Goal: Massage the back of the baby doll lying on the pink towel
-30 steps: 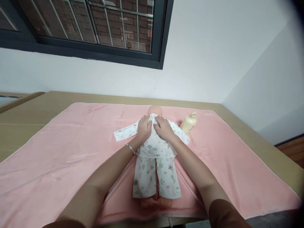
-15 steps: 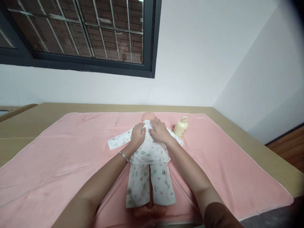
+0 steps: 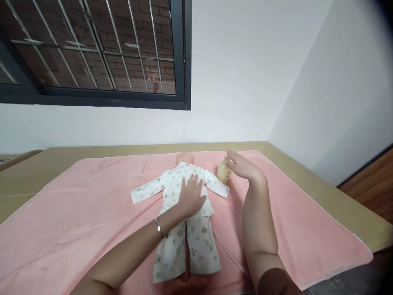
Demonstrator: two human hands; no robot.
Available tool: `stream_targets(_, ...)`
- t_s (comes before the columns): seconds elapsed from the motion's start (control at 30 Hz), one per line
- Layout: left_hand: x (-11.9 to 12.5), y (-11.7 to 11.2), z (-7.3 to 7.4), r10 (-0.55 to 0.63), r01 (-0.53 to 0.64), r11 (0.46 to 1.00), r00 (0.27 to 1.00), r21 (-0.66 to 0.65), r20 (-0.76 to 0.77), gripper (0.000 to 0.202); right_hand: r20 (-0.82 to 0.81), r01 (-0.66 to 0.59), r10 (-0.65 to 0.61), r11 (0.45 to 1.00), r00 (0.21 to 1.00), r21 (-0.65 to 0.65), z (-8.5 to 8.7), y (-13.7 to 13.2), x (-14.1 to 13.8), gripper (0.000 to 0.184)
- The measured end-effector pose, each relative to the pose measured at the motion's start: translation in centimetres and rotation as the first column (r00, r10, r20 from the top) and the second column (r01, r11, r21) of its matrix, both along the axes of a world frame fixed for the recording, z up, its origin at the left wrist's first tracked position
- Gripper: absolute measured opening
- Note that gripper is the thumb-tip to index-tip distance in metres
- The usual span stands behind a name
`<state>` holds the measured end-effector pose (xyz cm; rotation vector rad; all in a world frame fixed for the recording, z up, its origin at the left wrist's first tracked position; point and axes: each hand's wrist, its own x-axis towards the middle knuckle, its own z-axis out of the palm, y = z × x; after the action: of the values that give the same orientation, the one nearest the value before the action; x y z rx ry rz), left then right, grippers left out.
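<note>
Far side, right of the doll [image 3: 173,186], ur R hand [image 3: 244,167] is by the bottle [image 3: 223,173], fingers extended, no grip; ur L hand [image 3: 190,197] is over doll's tummy-level back area, fingers spread, nothing held.

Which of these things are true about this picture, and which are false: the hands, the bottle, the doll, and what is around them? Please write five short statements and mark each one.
1. The right hand is at the bottle. True.
2. The left hand is closed in a fist. False: it is open, over the doll.
3. The doll lies on a pink cloth. True.
4. A bracelet is on the right wrist. False: it is on the left wrist.
5. The bottle is on the left side of the doll in the picture. False: it is on the right side.
</note>
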<state>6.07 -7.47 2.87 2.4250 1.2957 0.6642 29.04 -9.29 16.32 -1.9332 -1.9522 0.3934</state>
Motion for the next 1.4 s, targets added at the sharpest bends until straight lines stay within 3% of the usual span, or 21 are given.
stream_targets(0.03,1.0,-0.7,0.4,-0.102,0.115,0.984,0.99,-0.139,0.095,0.061,0.006,-0.003,0.003,0.999,1.0,-0.037,0.0,0.0,0.2,0.065)
stream_targets(0.07,1.9,-1.2,0.9,-0.143,0.21,0.934,0.961,-0.289,0.236,0.056,0.009,-0.007,0.007,0.998,1.0,-0.06,0.0,0.1,0.3,0.066)
stream_targets(0.1,2.9,-1.2,1.5,-0.12,0.299,0.85,0.912,-0.434,0.392,0.05,0.01,-0.014,0.015,0.997,1.0,-0.071,-0.1,0.2,0.4,0.066)
stream_targets(0.17,4.9,-0.4,3.0,0.083,0.447,0.623,0.778,-0.642,0.623,0.039,0.001,-0.035,0.035,0.997,0.999,-0.065,-0.3,0.5,0.4,0.065)
stream_targets(0.23,6.6,1.4,4.5,0.369,0.563,0.358,0.648,-0.745,0.667,0.038,-0.007,-0.045,0.045,0.998,0.999,-0.053,-0.6,0.9,0.5,0.066)
stream_targets(0.27,7.4,2.5,5.1,0.484,0.609,0.273,0.582,-0.744,0.654,0.041,-0.009,-0.045,0.044,0.998,0.999,-0.05,-0.7,1.1,0.5,0.067)
stream_targets(0.3,8.1,3.5,5.7,0.577,0.644,0.229,0.514,-0.73,0.635,0.044,-0.008,-0.044,0.043,0.998,0.999,-0.05,-0.9,1.3,0.5,0.068)
stream_targets(0.4,9.9,5.6,6.6,0.699,0.711,0.32,0.27,-0.627,0.663,0.051,0.028,-0.046,0.047,0.998,0.998,-0.046,-1.2,2.0,0.4,0.066)
stream_targets(0.5,11.0,6.2,6.8,0.729,0.759,0.334,0.168,-0.559,0.664,0.056,0.124,-0.016,0.016,1.0,0.992,-0.002,-1.3,2.5,0.0,0.053)
stream_targets(0.67,11.4,6.1,6.8,0.732,0.754,0.341,0.163,-0.562,0.662,0.059,0.176,0.042,-0.049,0.998,0.983,0.046,-1.4,3.1,-0.5,0.045)
stream_targets(0.87,9.8,5.7,7.2,0.757,0.701,0.373,0.149,-0.608,0.637,0.06,0.024,0.144,-0.145,0.988,0.989,0.061,-2.7,4.1,0.4,0.054)
stream_targets(0.93,8.8,5.2,7.1,0.783,0.696,0.352,0.148,-0.626,0.604,0.062,-0.036,0.14,-0.138,0.988,0.99,0.07,-3.2,4.5,0.9,0.054)
stream_targets(1.07,6.7,3.4,6.8,0.821,0.719,0.205,0.243,-0.664,0.517,0.062,-0.046,0.165,-0.162,0.984,0.986,0.062,-3.8,5.3,1.4,0.052)
stream_targets(1.1,6.3,2.9,6.7,0.81,0.731,0.189,0.261,-0.656,0.525,0.062,-0.033,0.185,-0.184,0.981,0.982,0.054,-3.9,5.5,1.4,0.052)
stream_targets(1.4,0.5,-1.7,9.1,0.769,0.774,0.229,0.228,-0.59,0.597,0.051,0.132,0.317,-0.323,0.946,0.937,0.062,-3.4,5.6,-1.4,0.047)
